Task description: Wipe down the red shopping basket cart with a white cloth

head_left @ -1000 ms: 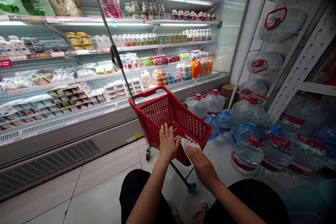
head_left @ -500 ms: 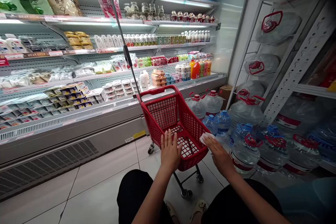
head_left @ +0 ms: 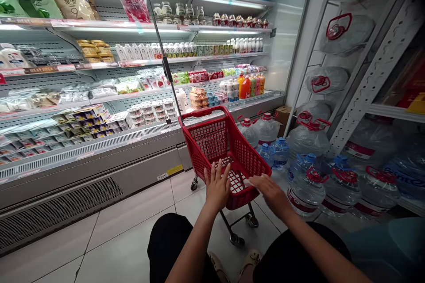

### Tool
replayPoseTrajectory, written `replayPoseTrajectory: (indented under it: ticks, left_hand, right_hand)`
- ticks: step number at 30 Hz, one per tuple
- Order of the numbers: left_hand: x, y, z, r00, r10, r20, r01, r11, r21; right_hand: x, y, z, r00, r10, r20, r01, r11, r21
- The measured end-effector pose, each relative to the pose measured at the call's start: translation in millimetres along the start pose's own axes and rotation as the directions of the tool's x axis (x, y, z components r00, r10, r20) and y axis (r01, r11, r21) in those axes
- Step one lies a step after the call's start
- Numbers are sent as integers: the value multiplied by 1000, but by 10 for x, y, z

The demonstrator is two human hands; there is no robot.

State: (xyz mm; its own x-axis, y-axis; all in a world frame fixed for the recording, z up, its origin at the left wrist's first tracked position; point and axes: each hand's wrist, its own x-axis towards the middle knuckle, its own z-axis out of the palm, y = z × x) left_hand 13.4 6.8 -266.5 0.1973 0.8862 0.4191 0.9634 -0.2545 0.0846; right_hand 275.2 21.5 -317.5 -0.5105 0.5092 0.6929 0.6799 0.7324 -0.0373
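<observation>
A small red plastic mesh trolley (head_left: 226,146) stands on pale floor tiles (head_left: 133,230), which lie bare to its left. Clear water jugs (head_left: 307,188) crowd its right side. The left hand (head_left: 217,185) is splayed on the near rim, and the right hand (head_left: 270,189) is flat with fingers released at the right edge.

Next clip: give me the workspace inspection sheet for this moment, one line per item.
Surface: pale tiled floor.
Job's things: red wheeled basket stands upright on the floor; nothing seen inside; its long handle rises up and left.
Clutter: large water jugs crowd the floor right of the basket.
Hands: left hand, fingers spread, on the basket's near rim; right hand flat, palm down, at its right rim.
Cables: nothing seen.
Surroundings: chilled shelving with packaged goods on the left; white rack holding bagged jugs on the right.
</observation>
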Motion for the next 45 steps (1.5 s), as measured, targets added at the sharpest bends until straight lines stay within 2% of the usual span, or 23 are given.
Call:
replayPoseTrajectory:
  ticks: [3,5,8,12,14,16,18,20,22,25,27,30,33,35,37,39,42,45]
  left_hand:
    - [45,-12,1,1000,-1,32,1,1000,-21]
    - [78,-38,0,999,-6,49,7,1000,-27]
    - [127,-81,-11,998,-21,63,22,1000,-13]
    - [158,-17,-15,999,-33,-15,33,999,37]
    - [138,63,7,999,-11,-53,13,999,34]
    - [89,122,37,998,12,-67,-11,1000,16]
    - [24,115,54,997,28,-69,-28,1000,7]
    - [-33,34,41,997,37,-69,-36,999,11]
    - [-56,-92,2,997,29,-68,-28,999,16]
    - [-2,-256,-61,998,-42,-52,44,999,27]
    - [70,-283,-73,992,-124,-32,125,991,35]
    - [138,-176,-27,981,-191,-25,192,981,23]
    - [90,-23,48,992,-119,-40,118,993,-8]
    - [21,2,67,995,-81,-56,81,997,-8]
    - [-31,-68,46,996,-66,-57,66,998,2]
    - [-39,-208,-4,998,-59,-33,59,998,10]
    - [30,-438,-84,992,-123,16,122,992,26]
    - [118,-544,-109,971,-238,33,236,971,43]
  right_hand:
    - [-71,315,-66,995,102,-17,-102,994,-29]
    - [-87,281,-65,987,154,-51,-156,987,-38]
    - [-44,-71,-13,981,183,-62,-186,982,-43]
    - [105,-662,132,994,107,-20,-107,993,-46]
    - [176,-844,223,998,52,-39,-54,997,-58]
    - [219,-904,285,997,-20,-71,15,997,-70]
    - [220,-837,272,992,-101,-72,96,993,-69]
    - [174,-667,170,988,-152,-19,151,988,-45]
    - [92,-451,18,990,-138,31,139,990,-24]
    - [-37,-238,-155,998,-58,34,59,998,-28]
    - [-74,-270,-161,999,-22,31,23,999,-29]
    - [-26,-538,-41,1000,-7,21,7,1000,-14]
    - [88,-791,45,998,-52,21,51,999,6]
    - [161,-803,13,989,-132,66,129,991,46]
    - [225,-658,-68,963,-239,124,227,968,102]
    - [285,-397,-148,944,-295,149,277,952,129]
    - [389,22,-171,974,-197,115,189,979,74]
    - [501,197,-48,998,-44,51,44,999,-3]
